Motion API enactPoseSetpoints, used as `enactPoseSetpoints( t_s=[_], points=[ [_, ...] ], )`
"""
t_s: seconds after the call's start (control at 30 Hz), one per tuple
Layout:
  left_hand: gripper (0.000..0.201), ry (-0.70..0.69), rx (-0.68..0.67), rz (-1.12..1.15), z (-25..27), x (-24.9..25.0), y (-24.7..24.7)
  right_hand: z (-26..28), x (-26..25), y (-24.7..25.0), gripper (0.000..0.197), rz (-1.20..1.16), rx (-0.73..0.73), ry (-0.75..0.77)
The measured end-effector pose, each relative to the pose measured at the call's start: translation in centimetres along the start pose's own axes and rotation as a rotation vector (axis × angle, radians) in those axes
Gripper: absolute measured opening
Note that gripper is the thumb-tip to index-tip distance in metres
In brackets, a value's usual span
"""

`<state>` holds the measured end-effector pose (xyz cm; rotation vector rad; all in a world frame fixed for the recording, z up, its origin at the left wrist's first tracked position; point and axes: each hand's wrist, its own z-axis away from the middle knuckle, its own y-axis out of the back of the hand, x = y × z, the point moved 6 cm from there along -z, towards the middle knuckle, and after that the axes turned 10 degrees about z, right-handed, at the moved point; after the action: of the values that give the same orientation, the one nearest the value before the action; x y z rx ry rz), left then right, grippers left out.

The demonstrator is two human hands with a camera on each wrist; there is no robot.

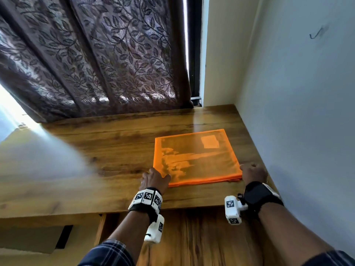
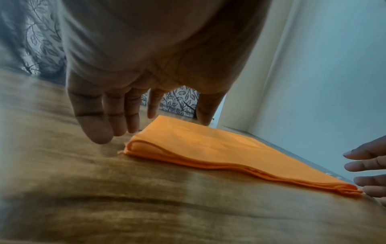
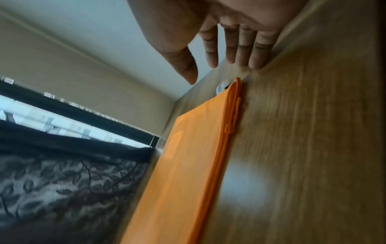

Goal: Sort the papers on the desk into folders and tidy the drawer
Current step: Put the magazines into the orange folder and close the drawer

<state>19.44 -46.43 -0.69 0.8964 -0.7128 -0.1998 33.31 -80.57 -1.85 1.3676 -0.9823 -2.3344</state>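
Observation:
An orange see-through folder [image 1: 196, 160] lies flat on the wooden desk [image 1: 115, 150], near the right wall, with paper showing faintly inside. My left hand [image 1: 153, 179] is at its near left corner. In the left wrist view the left hand [image 2: 177, 119] has straight fingers [image 2: 98, 132] just left of the folder [image 2: 198, 148], with the thumb over its top. My right hand [image 1: 252, 172] is at the near right corner. In the right wrist view the right hand [image 3: 202, 72] is open, its fingertips [image 3: 255, 64] at the desk just past the folder [image 3: 188, 165] corner. Neither hand grips anything.
A dark leaf-patterned curtain [image 1: 96, 54] hangs behind the desk. A pale wall [image 1: 297, 112] runs close along the folder's right side. Below the desk's front edge is a wooden front panel [image 1: 192, 237]. A small white fitting [image 3: 222, 87] sits by the wall.

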Motion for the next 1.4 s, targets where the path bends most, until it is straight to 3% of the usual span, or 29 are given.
enactPoseSetpoints(
  t_s=[0.1, 0.3, 0.57, 0.67, 0.83, 0.97, 1.07, 1.2, 1.4],
  points=[
    [0.077, 0.038, -0.011, -0.001, -1.1, 0.6, -1.0, -0.8, -1.2, -1.0, 0.057, 0.269, -0.054, 0.108],
    [0.056, 0.089, -0.003, 0.209, -3.4, -0.4, -0.8, -0.6, -2.3, -3.0, 0.059, 0.496, -0.1, 0.241],
    [0.027, -0.003, 0.004, 0.435, -4.2, -3.4, 0.2, -0.9, -1.3, -2.5, 0.017, 0.352, -0.221, 0.184],
    [0.012, -0.034, -0.052, 0.5, -2.6, -5.0, 0.3, 0.2, 0.1, -1.8, 0.018, 0.276, -0.233, 0.177],
    [0.012, -0.019, -0.179, 0.673, 2.2, -8.7, 0.5, 5.1, 3.2, 0.3, 0.024, 0.126, -0.151, 0.171],
    [0.025, -0.049, -0.291, 0.731, 6.9, -12.5, 0.6, 10.1, 6.4, 1.9, 0.031, 0.022, -0.132, 0.168],
    [0.026, 0.018, -0.371, 0.879, 10.5, -16.1, 0.6, 14.6, 9.1, 3.2, 0.021, 0.033, -0.132, 0.192],
    [0.024, 0.004, -0.428, 0.918, 14.0, -20.9, 0.9, 19.6, 14.1, 4.4, 0.021, 0.023, -0.123, 0.167],
    [0.023, 0.104, -0.438, 1.098, 19.0, -27.2, -0.7, 23.9, 20.7, 5.5, 0.011, -0.017, -0.15, 0.087]
  ],
)
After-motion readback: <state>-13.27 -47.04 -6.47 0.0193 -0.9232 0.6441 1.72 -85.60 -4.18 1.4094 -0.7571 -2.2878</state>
